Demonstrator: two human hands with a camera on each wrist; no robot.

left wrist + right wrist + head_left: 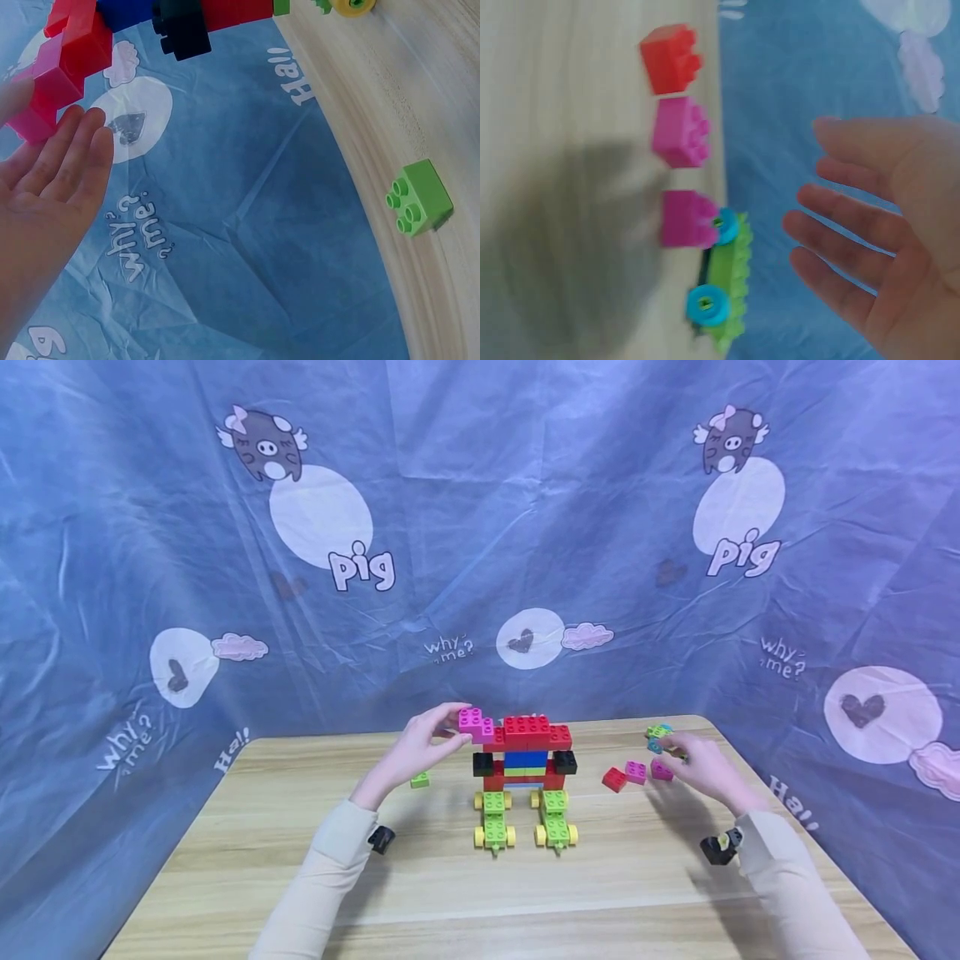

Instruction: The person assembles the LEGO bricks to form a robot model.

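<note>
My left hand [420, 745] holds a pink block [470, 719] between thumb and fingers, at the upper left end of a block figure. A second pink block [58, 71] sits just inward of it, against a red block [87, 41]. The figure has a red top [527, 727], a blue middle [525, 759], black blocks [483, 765] at both sides and green wheeled bases [493, 831] with yellow wheels. My right hand [701, 766], fingers spread and slightly bent, hovers over loose blocks with nothing in its grasp. Nearest it are a magenta block [682, 219] and a green wheeled base [727, 277] with blue wheels.
A loose red block [614, 779] and a pink block [636, 772] lie right of the figure. One green block [419, 780] lies to its left, below my left hand. The wooden table [465, 910] meets a blue printed cloth [480, 568] at the back.
</note>
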